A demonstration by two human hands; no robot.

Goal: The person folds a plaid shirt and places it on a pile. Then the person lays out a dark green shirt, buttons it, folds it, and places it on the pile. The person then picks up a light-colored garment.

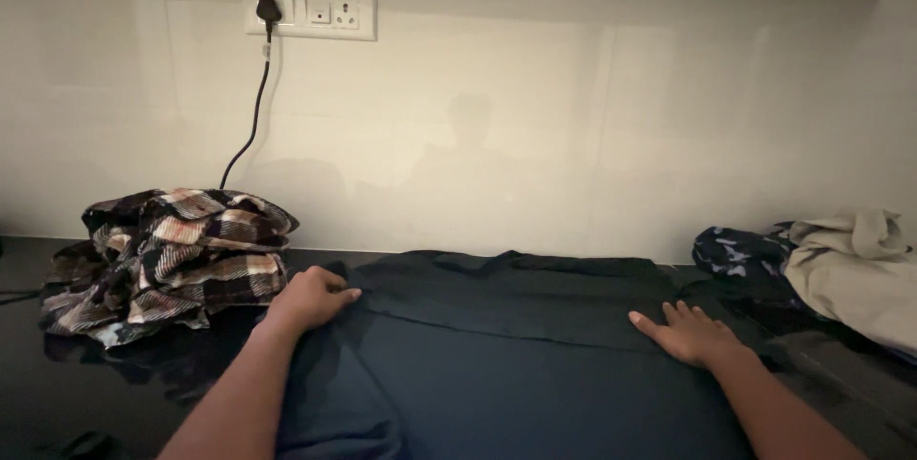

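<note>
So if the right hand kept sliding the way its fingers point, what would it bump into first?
The right hand points left along the flat dark cloth garment; likely only its fold ridge, then the left hand, though depth is unclear.

Matt dark cloth shirt (516, 345) on glossy black counter (57, 393), plaid flannel (172, 255).

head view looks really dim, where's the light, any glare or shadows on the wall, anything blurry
Head view: dim overall, the pale wall brightest and bearing a faint shadow of a head and shoulders with a soft sheen; the dark garment and counter nearly merge in the gloom; left hand and right hand look soft, detail lost; edges bend slightly.
</note>
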